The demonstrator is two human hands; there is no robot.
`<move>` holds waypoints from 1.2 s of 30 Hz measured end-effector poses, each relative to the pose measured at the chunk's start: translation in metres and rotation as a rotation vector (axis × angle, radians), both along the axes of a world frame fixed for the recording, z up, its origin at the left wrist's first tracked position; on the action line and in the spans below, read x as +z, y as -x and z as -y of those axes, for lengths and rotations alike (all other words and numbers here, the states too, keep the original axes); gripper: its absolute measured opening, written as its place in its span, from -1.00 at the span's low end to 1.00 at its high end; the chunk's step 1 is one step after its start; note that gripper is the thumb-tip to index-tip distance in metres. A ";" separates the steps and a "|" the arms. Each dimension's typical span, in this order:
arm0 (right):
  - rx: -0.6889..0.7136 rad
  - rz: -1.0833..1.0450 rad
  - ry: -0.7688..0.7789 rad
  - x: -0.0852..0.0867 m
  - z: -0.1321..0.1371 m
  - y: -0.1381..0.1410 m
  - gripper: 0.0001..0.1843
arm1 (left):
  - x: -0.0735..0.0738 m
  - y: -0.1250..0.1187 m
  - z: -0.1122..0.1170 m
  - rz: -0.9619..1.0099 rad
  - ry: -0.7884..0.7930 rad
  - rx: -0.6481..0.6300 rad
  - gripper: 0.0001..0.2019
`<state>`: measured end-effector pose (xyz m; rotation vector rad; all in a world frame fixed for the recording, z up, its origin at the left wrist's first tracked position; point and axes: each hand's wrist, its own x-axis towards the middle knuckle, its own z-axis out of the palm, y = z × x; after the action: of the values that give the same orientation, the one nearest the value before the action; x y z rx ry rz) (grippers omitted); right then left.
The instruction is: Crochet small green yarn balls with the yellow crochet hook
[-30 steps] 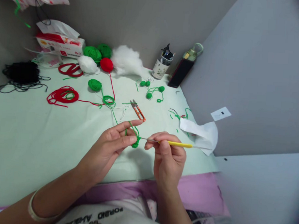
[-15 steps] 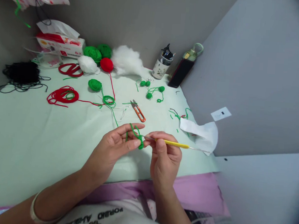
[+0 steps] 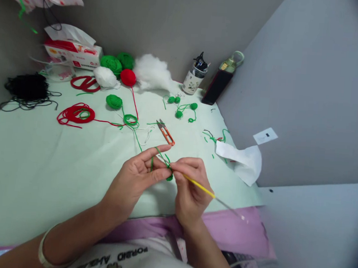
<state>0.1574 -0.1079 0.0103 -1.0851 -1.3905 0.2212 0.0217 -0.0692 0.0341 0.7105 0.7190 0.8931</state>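
Observation:
My left hand (image 3: 139, 176) pinches a small green crochet piece (image 3: 169, 176), with green yarn (image 3: 157, 151) looped over its raised forefinger. Touching it from the right, my right hand (image 3: 187, 187) grips a yellow-handled crochet hook (image 3: 201, 186). The hook's tip is at the green piece and its metal tail points down to the right. The yarn runs back across the pale green table (image 3: 42, 161) to a green coil (image 3: 130, 119).
Orange thread snips (image 3: 166, 132) lie just beyond my hands. Farther back are green, red and white yarn balls (image 3: 116, 69), white stuffing (image 3: 152, 73), small green balls (image 3: 181, 105), red yarn (image 3: 74, 113), black yarn (image 3: 25, 87), a tissue box (image 3: 71, 53), a jar (image 3: 195, 78), a bottle (image 3: 221, 77). White paper (image 3: 245, 157) lies right.
My right hand has moved left against the left hand, and the hook has swung from level to slanting down to the right. The left hand holds its place.

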 end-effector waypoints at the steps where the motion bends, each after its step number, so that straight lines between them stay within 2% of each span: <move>1: 0.031 -0.067 0.029 0.000 -0.001 -0.001 -0.77 | 0.001 0.000 0.000 0.007 0.002 0.001 -0.49; 8: 0.166 -0.391 0.070 -0.002 -0.009 -0.001 -0.87 | 0.001 -0.001 0.000 0.011 0.002 0.033 -0.55; 12: 0.151 -0.421 0.088 -0.003 -0.009 0.000 -0.87 | 0.000 0.000 0.000 -0.006 0.000 0.039 -0.56; 14: 0.138 -0.346 0.088 -0.002 -0.007 -0.001 -0.85 | 0.000 0.000 0.000 -0.019 -0.004 0.041 -0.54; 16: 0.090 -0.144 0.055 -0.003 -0.005 -0.002 -0.77 | -0.001 -0.001 0.001 -0.028 0.002 0.045 -0.51; 18: -0.003 0.101 -0.037 -0.004 -0.003 -0.002 -0.65 | -0.002 -0.002 0.002 -0.016 0.037 0.020 -0.48; 20: -0.072 0.197 -0.133 -0.005 -0.001 -0.001 -0.58 | -0.004 -0.003 0.002 0.033 0.098 -0.052 -0.50; 23: -0.001 0.039 -0.088 -0.004 -0.003 -0.002 -0.66 | -0.005 -0.002 -0.002 0.122 0.165 -0.143 -0.57; 30: 0.225 -0.543 0.167 0.005 -0.005 -0.017 -0.85 | -0.003 0.010 -0.011 0.025 0.140 -0.118 -0.59; 33: 0.313 -0.664 0.225 0.008 -0.005 -0.020 -0.85 | -0.002 0.013 -0.011 -0.010 0.093 -0.155 -0.63; 36: 0.357 -0.690 0.225 0.008 -0.006 -0.019 -0.85 | -0.003 0.011 -0.010 -0.011 0.055 -0.133 -0.65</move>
<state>0.1765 -0.1021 0.0187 -0.8125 -0.9267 0.9389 0.0103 -0.0588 0.0314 0.7063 0.6955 0.7463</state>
